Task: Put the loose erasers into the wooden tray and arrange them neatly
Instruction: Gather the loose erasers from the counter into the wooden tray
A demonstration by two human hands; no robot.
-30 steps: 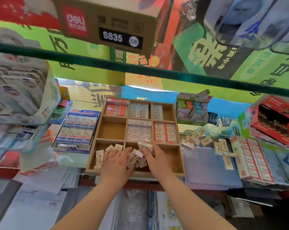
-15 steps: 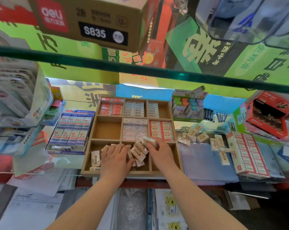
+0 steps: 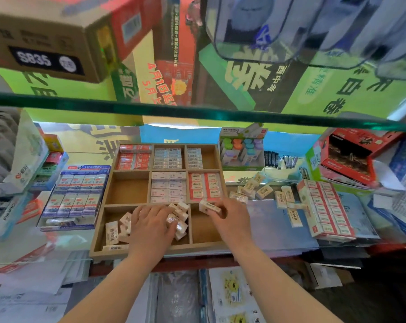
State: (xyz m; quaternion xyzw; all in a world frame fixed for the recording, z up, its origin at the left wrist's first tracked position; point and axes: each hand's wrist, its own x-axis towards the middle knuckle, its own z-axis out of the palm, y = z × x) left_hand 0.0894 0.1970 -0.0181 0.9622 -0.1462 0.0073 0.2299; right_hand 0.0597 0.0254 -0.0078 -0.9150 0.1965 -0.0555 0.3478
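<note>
A jumbled pile of erasers (image 3: 114, 230) fills the front-left compartment of the wooden tray (image 3: 160, 252), at lower centre. The left hand (image 3: 150, 226) lies flat on the pile, fingers straight and grasping nothing. Just right, above the front-right compartment, the right hand (image 3: 232, 220) pinches one eraser (image 3: 209, 207). More loose erasers (image 3: 263, 191) lie right of the tray.

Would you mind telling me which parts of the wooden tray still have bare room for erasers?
The middle-left compartment is bare, beside the white stack. The front-right compartment is bare beneath the right hand, which pinches an eraser. The right half of the back-right compartment is free. Crowded: the front-left, where the left hand rests on jumbled erasers.
</note>
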